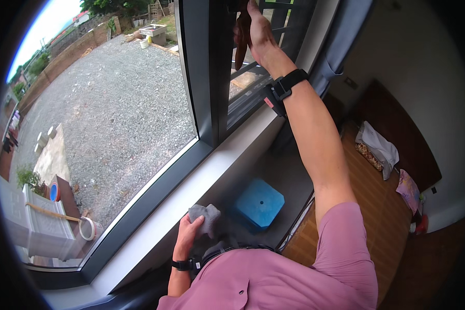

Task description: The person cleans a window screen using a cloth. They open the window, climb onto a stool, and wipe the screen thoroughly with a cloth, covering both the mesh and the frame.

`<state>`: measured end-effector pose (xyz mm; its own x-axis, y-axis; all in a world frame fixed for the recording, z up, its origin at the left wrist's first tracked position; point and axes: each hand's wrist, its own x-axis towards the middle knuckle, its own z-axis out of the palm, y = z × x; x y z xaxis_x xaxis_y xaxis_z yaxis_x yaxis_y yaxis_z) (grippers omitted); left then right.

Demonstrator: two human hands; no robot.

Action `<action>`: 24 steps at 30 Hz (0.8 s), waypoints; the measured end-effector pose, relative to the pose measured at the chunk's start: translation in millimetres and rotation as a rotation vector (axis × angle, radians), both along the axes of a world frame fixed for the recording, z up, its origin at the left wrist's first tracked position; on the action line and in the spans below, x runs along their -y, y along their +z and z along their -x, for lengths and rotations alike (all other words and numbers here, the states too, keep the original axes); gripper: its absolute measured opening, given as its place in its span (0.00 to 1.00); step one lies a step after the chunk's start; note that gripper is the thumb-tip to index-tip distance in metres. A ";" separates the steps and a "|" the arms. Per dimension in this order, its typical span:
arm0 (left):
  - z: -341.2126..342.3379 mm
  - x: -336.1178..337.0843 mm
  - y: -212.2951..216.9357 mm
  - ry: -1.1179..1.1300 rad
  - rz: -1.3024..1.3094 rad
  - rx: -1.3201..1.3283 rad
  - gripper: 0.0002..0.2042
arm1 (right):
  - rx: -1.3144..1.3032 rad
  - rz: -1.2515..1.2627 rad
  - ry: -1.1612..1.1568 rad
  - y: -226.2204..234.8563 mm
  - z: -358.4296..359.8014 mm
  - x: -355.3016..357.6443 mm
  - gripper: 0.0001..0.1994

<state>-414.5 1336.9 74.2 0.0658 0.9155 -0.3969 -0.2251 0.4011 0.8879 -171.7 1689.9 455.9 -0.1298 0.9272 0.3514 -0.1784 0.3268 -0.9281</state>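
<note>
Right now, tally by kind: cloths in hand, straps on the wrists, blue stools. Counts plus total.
Grey cloth, in the left hand: 1
Black wrist straps, one per wrist: 2
Blue stool: 1
Total: 4

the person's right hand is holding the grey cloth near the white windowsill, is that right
Wrong hand: the head view shows the person's left hand holding the grey cloth near the white windowsill.
</note>
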 end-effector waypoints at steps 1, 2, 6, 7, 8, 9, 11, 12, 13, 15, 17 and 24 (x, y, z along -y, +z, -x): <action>0.9 -0.8 -3.8 0.006 0.013 -0.004 0.13 | 0.016 0.002 0.007 0.4 -2.8 -0.1 0.31; 0.3 -2.5 -7.2 0.014 0.011 -0.011 0.13 | 0.031 0.005 0.013 -0.7 -5.4 0.2 0.29; -5.1 -8.5 6.3 0.038 0.002 -0.064 0.13 | 0.051 -0.068 0.090 -5.6 -11.3 9.2 0.26; -5.9 -10.3 6.1 0.053 -0.007 -0.078 0.14 | 0.116 -0.133 0.069 -3.3 -9.7 16.0 0.23; -6.3 -10.3 5.1 0.075 -0.022 -0.062 0.14 | 0.241 -0.223 0.025 -1.6 -8.2 21.7 0.19; -10.1 -11.5 5.5 0.090 -0.032 -0.044 0.14 | 0.256 -0.259 0.033 -3.5 -9.3 16.9 0.14; -23.3 -12.4 13.2 0.132 -0.021 -0.030 0.14 | 0.392 -0.284 0.034 0.0 -19.0 3.3 0.12; -24.8 -8.6 15.6 0.153 -0.004 -0.035 0.13 | 0.486 -0.370 -0.034 0.2 -21.9 0.0 0.11; -28.9 -4.2 15.0 0.169 -0.018 -0.028 0.13 | 0.577 -0.456 -0.103 1.3 -24.5 -3.4 0.10; -38.8 8.4 11.8 0.200 -0.055 -0.019 0.13 | 0.767 -0.705 -0.309 7.1 -33.9 -16.6 0.09; -44.9 22.0 8.0 0.220 -0.042 -0.043 0.13 | 0.957 -1.023 -0.600 17.7 -52.7 -38.6 0.11; -48.9 50.0 -12.8 0.479 -0.048 0.104 0.13 | 1.183 -1.239 -0.738 51.2 -69.0 -31.7 0.12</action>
